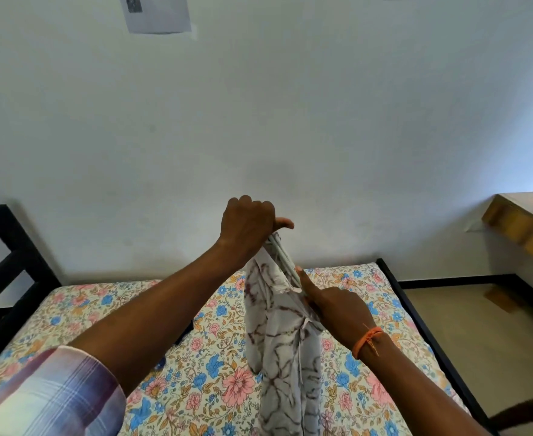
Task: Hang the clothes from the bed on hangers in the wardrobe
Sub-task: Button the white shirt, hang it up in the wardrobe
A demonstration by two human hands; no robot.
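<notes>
A white garment with a brown branch-like print (277, 338) hangs in the air over the bed (108, 313), which has a floral sheet. My left hand (247, 223) grips the garment's top edge from above, fingers curled round it. Lower and to the right, my right hand (334, 305) holds the garment's edge, its forefinger stretched up along the fabric. A pale strip at the top edge may be part of a hanger; I cannot tell. No wardrobe is in view.
The bed's black frame (416, 313) runs along the right side, and a black headboard (4, 247) stands at the left. A wooden table (523, 221) juts in at the right by the wall. Tiled floor (479, 335) lies between bed and table.
</notes>
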